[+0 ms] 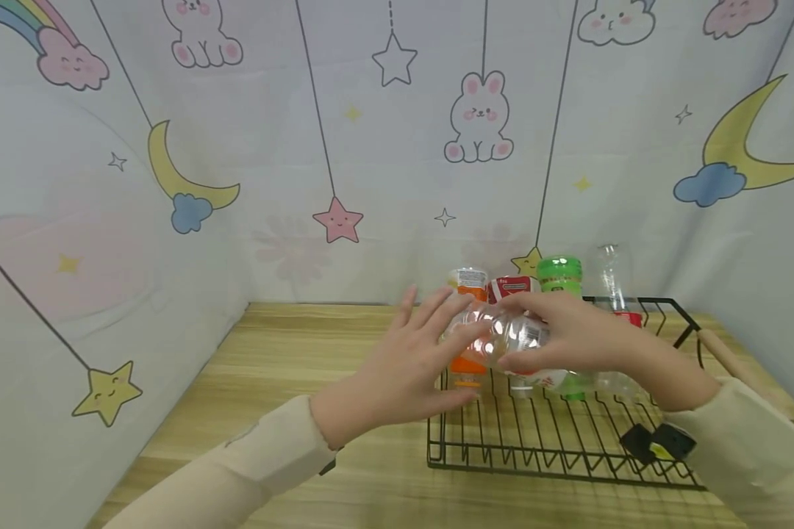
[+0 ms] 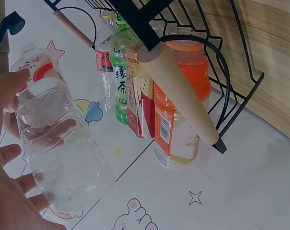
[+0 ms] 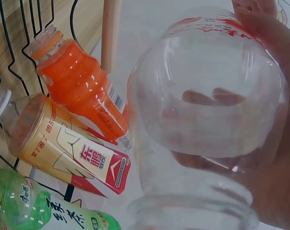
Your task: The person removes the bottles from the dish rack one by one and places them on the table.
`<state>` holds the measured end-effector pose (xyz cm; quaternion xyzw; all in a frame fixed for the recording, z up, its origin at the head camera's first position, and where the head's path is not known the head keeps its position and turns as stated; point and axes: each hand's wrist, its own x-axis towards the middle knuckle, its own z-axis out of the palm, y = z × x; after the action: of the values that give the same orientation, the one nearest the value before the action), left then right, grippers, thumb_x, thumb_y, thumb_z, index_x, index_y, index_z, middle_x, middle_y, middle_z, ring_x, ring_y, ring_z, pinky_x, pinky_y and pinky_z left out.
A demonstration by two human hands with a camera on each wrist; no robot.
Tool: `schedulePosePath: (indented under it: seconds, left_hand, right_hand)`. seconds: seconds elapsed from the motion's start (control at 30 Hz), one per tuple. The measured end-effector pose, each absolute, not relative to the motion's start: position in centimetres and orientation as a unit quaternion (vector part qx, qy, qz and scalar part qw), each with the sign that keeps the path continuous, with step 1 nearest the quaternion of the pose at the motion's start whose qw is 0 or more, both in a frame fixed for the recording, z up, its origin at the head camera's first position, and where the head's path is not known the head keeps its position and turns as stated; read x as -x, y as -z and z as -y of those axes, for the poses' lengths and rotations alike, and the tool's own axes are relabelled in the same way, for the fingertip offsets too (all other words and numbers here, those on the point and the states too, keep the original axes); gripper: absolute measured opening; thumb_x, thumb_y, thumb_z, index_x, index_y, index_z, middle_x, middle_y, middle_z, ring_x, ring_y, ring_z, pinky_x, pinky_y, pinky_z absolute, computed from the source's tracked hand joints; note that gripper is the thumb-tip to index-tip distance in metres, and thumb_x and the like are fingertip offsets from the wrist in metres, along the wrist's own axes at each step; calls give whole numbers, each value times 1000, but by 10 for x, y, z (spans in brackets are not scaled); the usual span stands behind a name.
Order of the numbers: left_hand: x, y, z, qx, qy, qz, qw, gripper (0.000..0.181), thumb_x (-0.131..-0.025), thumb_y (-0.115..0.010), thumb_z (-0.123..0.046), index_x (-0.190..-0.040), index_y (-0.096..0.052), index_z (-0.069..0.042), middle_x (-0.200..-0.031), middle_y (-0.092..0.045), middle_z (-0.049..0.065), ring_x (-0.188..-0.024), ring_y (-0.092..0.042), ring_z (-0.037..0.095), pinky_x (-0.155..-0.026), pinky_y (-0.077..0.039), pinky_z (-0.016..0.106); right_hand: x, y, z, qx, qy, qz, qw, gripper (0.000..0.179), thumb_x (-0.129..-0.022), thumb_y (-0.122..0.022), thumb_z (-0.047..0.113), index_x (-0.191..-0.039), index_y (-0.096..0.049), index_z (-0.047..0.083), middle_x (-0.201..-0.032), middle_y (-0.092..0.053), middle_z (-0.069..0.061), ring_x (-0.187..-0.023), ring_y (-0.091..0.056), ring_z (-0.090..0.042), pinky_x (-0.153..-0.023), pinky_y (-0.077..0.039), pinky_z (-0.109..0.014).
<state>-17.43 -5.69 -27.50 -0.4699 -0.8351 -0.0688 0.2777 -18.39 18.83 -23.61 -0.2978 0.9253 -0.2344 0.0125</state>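
My right hand (image 1: 576, 330) grips a clear, uncapped-looking plastic bottle (image 1: 503, 339) with a red-and-white label, held above a black wire basket (image 1: 556, 453). In the left wrist view the thumb presses the label of this bottle (image 2: 63, 139). The fingers of my left hand (image 1: 403, 367) are spread at the bottle's other end, fingertips right at its wall. Behind it, in the basket, lean an orange bottle (image 3: 82, 91), a gold-and-red bottle (image 3: 73, 148), a green tea bottle (image 1: 560, 270) and a clear red-labelled bottle (image 1: 614, 279). The held bottle partly hides the first ones.
The basket stands on a wood-grain table (image 1: 291, 367), with wooden handles such as the right-hand handle (image 1: 734, 360). A cloth backdrop (image 1: 397, 162) with cartoon prints rises behind and at the sides. Black wrist gear (image 1: 658, 443) sits by the right sleeve.
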Motion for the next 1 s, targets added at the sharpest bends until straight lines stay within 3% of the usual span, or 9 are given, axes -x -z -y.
schedulePosePath:
  seconds: [0.17, 0.33, 0.6, 0.87, 1.0]
  left_hand:
    - [174, 274, 53, 468, 51, 841, 267, 78, -80, -72, -48, -145, -39, -20, -149, -34, 11, -141, -24, 33, -114, -9, 62]
    - [175, 274, 49, 471, 41, 838, 272, 75, -79, -72, -45, -143, -41, -21, -147, -35, 11, -140, -26, 36, -113, -13, 63]
    - [176, 276, 43, 473, 42, 833, 284, 73, -77, -76, -43, -140, -46, -21, -141, -39, 9, -134, -32, 35, -111, -21, 63]
    - [178, 281, 41, 465, 26, 835, 293, 72, -76, -76, -45, -138, -46, -22, -136, -43, 8, -129, -39, 37, -106, -29, 62]
    - [178, 283, 40, 458, 17, 840, 292, 74, -76, -75, -47, -138, -45, -22, -135, -44, 7, -127, -41, 36, -104, -31, 62]
  right_hand:
    - [185, 238, -184, 303, 229, -925, 15, 68, -78, -76, 46, -130, -56, 7, -117, -65, -1, -98, -59, -17, -81, -54, -39]
    - [187, 239, -181, 305, 227, -925, 20, 65, -79, -75, 45, -130, -56, 10, -118, -64, 1, -97, -60, -15, -83, -53, -41]
    - [187, 238, -176, 309, 237, -920, 40, 63, -79, -75, 39, -132, -54, 11, -116, -65, 2, -74, -57, -11, -74, -50, -33]
    - [185, 238, -176, 314, 233, -920, 38, 66, -81, -73, 41, -135, -53, 11, -126, -62, -2, -100, -60, -17, -86, -52, -45]
    - [185, 239, -175, 315, 237, -918, 45, 65, -81, -73, 44, -134, -54, 12, -123, -63, -2, -98, -60, -16, -84, -52, -45]
